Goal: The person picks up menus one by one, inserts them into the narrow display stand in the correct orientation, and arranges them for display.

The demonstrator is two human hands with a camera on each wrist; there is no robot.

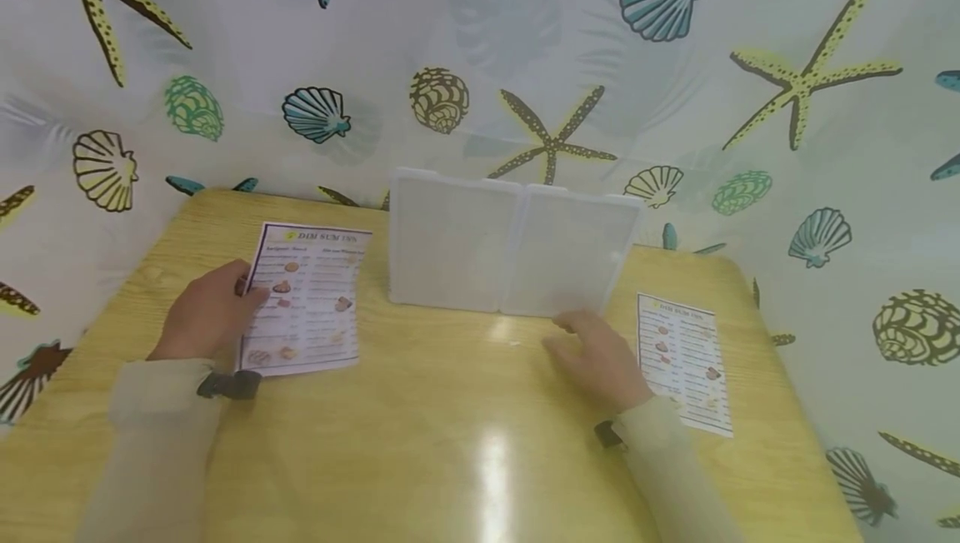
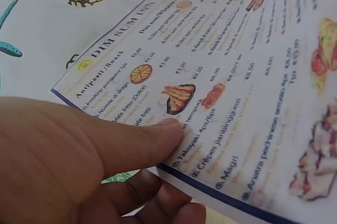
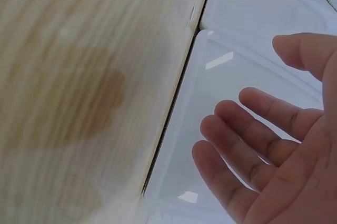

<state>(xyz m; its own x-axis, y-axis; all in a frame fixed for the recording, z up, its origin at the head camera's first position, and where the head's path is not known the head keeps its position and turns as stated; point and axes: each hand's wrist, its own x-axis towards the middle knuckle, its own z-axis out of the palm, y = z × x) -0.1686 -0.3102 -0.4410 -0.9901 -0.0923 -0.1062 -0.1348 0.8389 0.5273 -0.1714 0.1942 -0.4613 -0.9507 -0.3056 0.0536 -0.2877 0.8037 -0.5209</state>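
Note:
My left hand (image 1: 210,308) pinches the left edge of a printed paper menu (image 1: 318,297) headed "DIM SUM INN", thumb on its face and fingers behind. In the left wrist view the menu (image 2: 210,92) tilts away, showing food pictures and prices. A translucent white plastic folder (image 1: 453,243), made of two panels, stands spread at the back of the table. My right hand (image 1: 596,356) hovers just before the lower edge of its right panel, holding nothing. In the right wrist view the fingers (image 3: 253,150) are loosely extended, with the folder panel (image 3: 184,145) beyond them.
A second "DIM SUM INN" menu (image 1: 684,364) lies flat on the wooden table (image 1: 390,443), to the right of my right hand. Behind the table hangs a white curtain (image 1: 510,43) printed with shells and starfish.

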